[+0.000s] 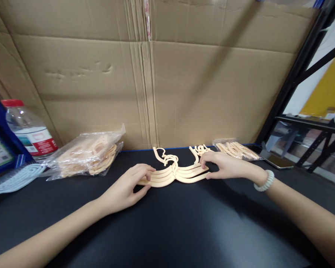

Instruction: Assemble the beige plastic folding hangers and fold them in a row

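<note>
Several cream plastic hangers [163, 182] lie nested on the black tabletop, their curved arms spread left and right and their hooks bunched above the middle. My left hand [125, 186] is closed over the ends of the left arms, thumb in front and fingers behind. At the right ends my right hand [225, 164] grips with thumb and fingers; a gap shows there between the front arm and those behind. Beyond the stack lie a loose cream piece [158, 154] with a curl and more hooked cream pieces [197, 154], partly hidden by my right hand.
Clear bags of cream parts [89, 154] lie at the left, near a red-capped bottle [30, 130] and a pale blue slotted brush [16, 178]. Another bag [237, 150] and a phone [277, 160] sit at the right. A cardboard wall [212, 85] closes off the back.
</note>
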Demonstrator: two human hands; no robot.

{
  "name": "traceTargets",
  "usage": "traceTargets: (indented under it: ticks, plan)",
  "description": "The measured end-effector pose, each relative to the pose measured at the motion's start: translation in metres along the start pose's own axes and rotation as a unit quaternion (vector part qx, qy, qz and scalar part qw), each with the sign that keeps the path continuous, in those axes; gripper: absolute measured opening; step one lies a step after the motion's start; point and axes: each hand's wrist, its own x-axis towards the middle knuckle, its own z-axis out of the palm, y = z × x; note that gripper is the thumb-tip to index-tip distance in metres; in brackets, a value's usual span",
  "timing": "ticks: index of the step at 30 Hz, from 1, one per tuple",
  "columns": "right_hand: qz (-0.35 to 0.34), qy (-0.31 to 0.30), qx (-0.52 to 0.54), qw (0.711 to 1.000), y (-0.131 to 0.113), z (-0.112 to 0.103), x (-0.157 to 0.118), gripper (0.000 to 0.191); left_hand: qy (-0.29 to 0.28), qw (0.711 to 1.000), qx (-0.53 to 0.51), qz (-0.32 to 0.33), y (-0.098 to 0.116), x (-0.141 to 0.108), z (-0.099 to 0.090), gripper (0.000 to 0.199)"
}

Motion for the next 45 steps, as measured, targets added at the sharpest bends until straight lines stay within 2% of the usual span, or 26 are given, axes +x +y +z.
traceTargets:
  ticks: [4,7,12,17,23,34,40,45]
  plan:
    - [0.003,0.003,0.004,1.000,-0.001,0.004,0.000,0.038,-0.003,1.000,-0.005,0.001,-0.001,-0.001,0.001,0.024]
    - [-0.018,-0.008,-0.003,1.000,-0.002,0.005,0.002,0.035,-0.008,1.000,-0.013,-0.007,-0.001,-0.002,0.002,0.029]
    - [-0.021,-0.021,-0.029,0.999,-0.006,0.005,0.004,0.031,-0.035,0.998,-0.008,-0.060,0.002,-0.005,0.005,0.049]
    - [-0.028,-0.026,-0.054,0.998,-0.010,0.009,0.005,0.027,-0.075,0.995,0.017,-0.071,0.004,-0.006,0.008,0.049]
    - [-0.036,0.003,-0.048,0.998,-0.009,0.011,0.007,0.026,-0.078,0.994,-0.007,-0.080,0.003,-0.005,0.007,0.045]
    - [-0.007,0.040,-0.040,0.998,-0.004,0.015,0.009,0.015,-0.114,0.985,0.106,-0.069,-0.002,-0.007,0.011,0.045]
    - [0.006,0.079,-0.049,0.996,-0.005,0.009,0.007,0.016,-0.105,0.985,0.120,-0.067,-0.001,-0.007,0.012,0.044]
    - [0.022,0.085,-0.061,0.994,-0.004,0.008,0.007,0.015,-0.077,0.988,0.123,-0.049,-0.002,-0.007,0.013,0.043]
